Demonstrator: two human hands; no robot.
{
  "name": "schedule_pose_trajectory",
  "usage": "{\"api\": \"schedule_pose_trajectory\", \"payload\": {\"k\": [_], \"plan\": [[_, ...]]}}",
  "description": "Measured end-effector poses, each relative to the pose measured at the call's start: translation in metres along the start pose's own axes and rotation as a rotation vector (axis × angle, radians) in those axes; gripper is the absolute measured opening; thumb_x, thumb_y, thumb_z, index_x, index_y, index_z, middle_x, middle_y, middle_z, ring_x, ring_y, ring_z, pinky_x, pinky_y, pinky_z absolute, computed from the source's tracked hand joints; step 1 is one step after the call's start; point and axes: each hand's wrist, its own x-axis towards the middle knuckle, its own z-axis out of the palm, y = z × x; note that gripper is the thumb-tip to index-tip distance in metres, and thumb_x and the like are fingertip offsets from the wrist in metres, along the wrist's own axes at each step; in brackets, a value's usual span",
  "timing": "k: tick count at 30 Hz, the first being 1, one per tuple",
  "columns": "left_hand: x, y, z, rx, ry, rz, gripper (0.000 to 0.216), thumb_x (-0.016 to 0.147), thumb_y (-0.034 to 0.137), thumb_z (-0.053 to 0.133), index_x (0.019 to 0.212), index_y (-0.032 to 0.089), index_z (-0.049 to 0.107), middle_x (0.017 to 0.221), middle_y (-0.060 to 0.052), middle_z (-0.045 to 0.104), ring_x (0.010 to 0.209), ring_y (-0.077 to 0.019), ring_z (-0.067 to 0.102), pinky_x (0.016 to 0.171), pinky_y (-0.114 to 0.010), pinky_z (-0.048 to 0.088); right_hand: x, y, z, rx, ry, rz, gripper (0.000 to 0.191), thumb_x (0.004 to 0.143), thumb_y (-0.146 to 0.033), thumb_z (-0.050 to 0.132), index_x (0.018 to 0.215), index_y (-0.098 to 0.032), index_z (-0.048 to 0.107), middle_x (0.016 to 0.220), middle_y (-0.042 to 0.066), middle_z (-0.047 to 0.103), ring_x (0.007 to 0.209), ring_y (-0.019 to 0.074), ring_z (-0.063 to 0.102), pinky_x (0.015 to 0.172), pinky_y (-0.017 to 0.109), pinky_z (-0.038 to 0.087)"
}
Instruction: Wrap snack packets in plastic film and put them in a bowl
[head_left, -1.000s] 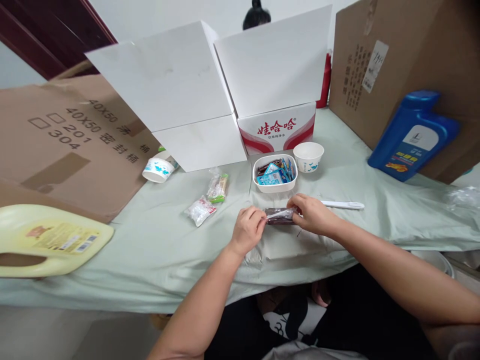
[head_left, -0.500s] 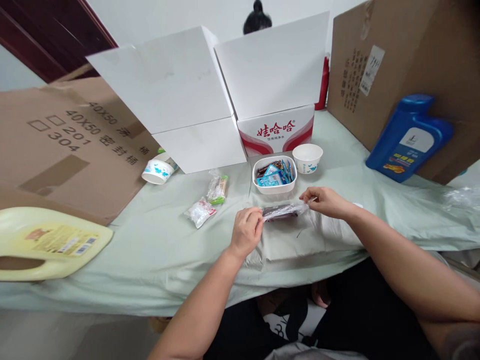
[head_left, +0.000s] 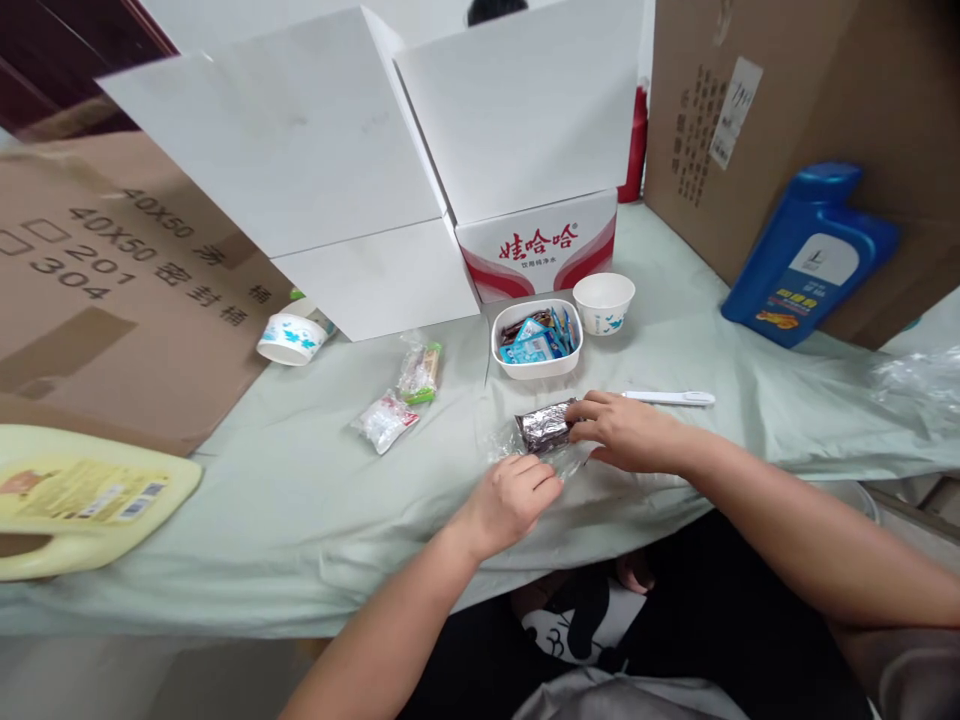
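A bundle of dark, shiny packets (head_left: 545, 427) lies on the cloth with clear plastic wrap (head_left: 574, 462) spread beneath and around it. My right hand (head_left: 630, 432) rests its fingertips on the bundle's right end, fingers apart. Just in front of the bundle, my left hand (head_left: 514, 503) is closed on the near edge of the wrap. Behind the bundle stands a white tub (head_left: 537, 368) of blue and brown sachets, beside a white paper bowl (head_left: 604, 305). Past my right hand lies a slim white tool (head_left: 682, 398), perhaps a knife, partly hidden.
Two small wrapped packs, one white and red (head_left: 385, 421) and one green (head_left: 421, 372), lie left of the bundle. White boxes (head_left: 536, 255) stand behind. A blue bottle (head_left: 814, 255) is at right, a yellow jug (head_left: 90, 500) and another paper bowl (head_left: 291, 338) at left.
The wrapped bundle was stretched between both hands; now it lies on the cloth. My right hand has moved onto it, and my left hand has come nearer me with the wrap. The white tool is uncovered.
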Motion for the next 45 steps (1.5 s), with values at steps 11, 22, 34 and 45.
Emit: {"api": "schedule_pose_trajectory", "payload": {"k": [11,22,34,45], "plan": [[-0.009,0.012,-0.031,-0.003,-0.182,-0.335,0.009,0.078,0.008,0.058,0.08,0.016,0.061,0.143,-0.014,0.045,0.138,-0.0439,0.029,0.102,-0.06,0.04,-0.011,-0.038,0.001,-0.112,-0.308,-0.033,0.012,0.086,-0.011,0.053,0.083,-0.017,0.063,0.077,0.004,0.066,0.064,0.0154,0.057,0.056,0.028,0.032],[-0.001,-0.028,0.006,-0.179,0.175,-0.418,0.038,0.089,0.02,0.056,0.126,0.018,0.049,0.127,-0.012,0.06,0.124,-0.0261,0.052,0.105,-0.047,0.044,0.007,-0.017,0.005,-0.17,0.014,0.301,0.048,0.088,-0.043,0.061,0.127,-0.014,0.054,0.116,0.015,0.065,0.1,0.0279,0.063,0.075,0.034,0.047],[-0.004,-0.034,0.019,-0.298,-0.064,-0.557,0.073,0.079,0.03,0.069,0.143,0.025,0.033,0.154,-0.014,0.028,0.139,-0.0328,0.033,0.112,-0.052,0.033,0.014,-0.002,0.028,0.009,0.13,0.166,0.045,0.086,-0.03,0.062,0.13,-0.02,0.056,0.129,0.014,0.057,0.117,0.0297,0.052,0.097,0.046,0.043],[-0.009,-0.034,0.024,-0.362,-0.15,-0.619,0.087,0.08,0.038,0.068,0.15,0.018,0.018,0.153,-0.018,0.031,0.144,-0.0329,0.024,0.116,-0.054,0.023,0.008,0.019,0.003,0.403,0.146,0.25,0.042,0.089,-0.025,0.049,0.131,-0.022,0.054,0.118,0.009,0.066,0.103,0.024,0.063,0.088,0.039,0.05]]}}
